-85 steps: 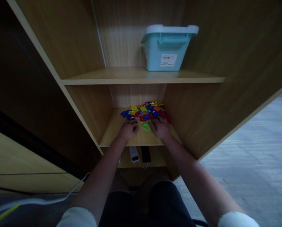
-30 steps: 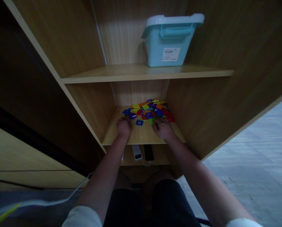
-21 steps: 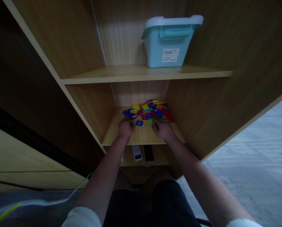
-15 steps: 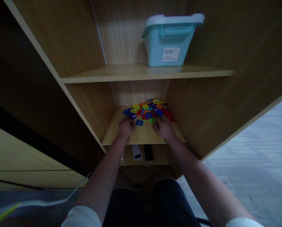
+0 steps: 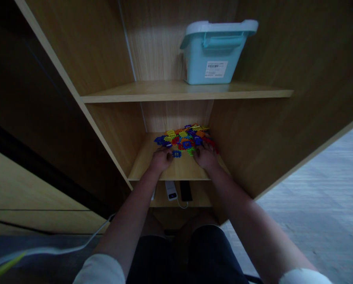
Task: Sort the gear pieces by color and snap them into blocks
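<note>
The pile [image 5: 182,136] is of flat, toothed pieces in blue, yellow, red, orange and green, and lies toward the back of the shelf [image 5: 176,170]. The left hand [image 5: 161,158] is at the front left of the pile, palm down with its fingers curled in; whether it has hold of anything I cannot tell. The right hand [image 5: 206,156] is at the front right of the pile, fingers loosely bent over the edge pieces; I cannot tell if they have closed on any. In front of the pile, a blue piece [image 5: 176,154] lies flat just beside the left hand. A green piece [image 5: 190,151] is at the front edge of the pile, next to the right thumb

Above the pile, a light blue box [image 5: 213,51] with a pale rim, a handle and a white label [image 5: 216,69] stands on the upper shelf [image 5: 152,91]. Below the pile and nearer the person, a white device [image 5: 170,189] and a black slab [image 5: 186,191] lie side by side, a thin cable [image 5: 182,206] looping by them. Far to the right of the pile is grey floor [image 5: 318,189]
</note>
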A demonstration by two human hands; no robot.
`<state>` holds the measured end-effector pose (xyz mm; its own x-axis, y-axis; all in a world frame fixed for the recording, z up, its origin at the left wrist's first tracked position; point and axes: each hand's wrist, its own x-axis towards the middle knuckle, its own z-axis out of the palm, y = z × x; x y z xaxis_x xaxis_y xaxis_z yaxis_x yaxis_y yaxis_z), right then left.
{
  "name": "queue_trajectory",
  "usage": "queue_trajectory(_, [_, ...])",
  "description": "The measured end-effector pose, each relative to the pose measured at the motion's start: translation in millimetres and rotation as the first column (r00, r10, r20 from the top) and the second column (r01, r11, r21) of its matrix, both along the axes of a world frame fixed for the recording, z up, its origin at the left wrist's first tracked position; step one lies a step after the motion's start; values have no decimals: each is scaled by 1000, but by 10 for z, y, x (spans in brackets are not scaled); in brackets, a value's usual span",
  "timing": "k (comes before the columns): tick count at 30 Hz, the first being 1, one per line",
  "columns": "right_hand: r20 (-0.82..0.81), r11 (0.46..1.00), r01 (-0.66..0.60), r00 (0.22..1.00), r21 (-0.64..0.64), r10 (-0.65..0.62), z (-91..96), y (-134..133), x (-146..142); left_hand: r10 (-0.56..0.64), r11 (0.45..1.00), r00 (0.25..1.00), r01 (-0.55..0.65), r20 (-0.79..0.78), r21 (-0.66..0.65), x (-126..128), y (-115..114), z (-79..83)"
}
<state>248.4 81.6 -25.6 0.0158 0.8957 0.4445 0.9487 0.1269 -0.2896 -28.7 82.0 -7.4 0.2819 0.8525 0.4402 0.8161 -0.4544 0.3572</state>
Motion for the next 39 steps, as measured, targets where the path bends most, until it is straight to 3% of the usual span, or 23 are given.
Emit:
queue_trajectory(8, [19,983,-144,990,118,142,77,-115,7,-100,995,994,100,-33,-20,9,55,-68])
queue_trajectory(13, [-156,943,-261,943,206,295,171,-226,22,-129,989,991,132,37,-68,-19,90,-85])
queue_trajectory(16, [-227,928,-319,905,191,358,185,-274,43,-144,986,985,151,90,-71,-36,80,-64])
queue_trajectory(22, [-314,938,-319,885,133,345,140,-255,39,-224,970,947,239,230,-43,-48,48,-29])
queue_trajectory(30, [-271,898,-428,857,97,438,113,-246,7,-265,959,921,282,287,-20,-67,40,-12])
queue_trajectory(34, [-198,900,-420,878,116,435,116,-239,-5,-251,965,930,264,268,-11,-68,45,-25])
queue_trajectory(39, [-150,966,-216,960,145,237,132,-244,36,-236,969,935,249,266,-13,-65,55,-66])
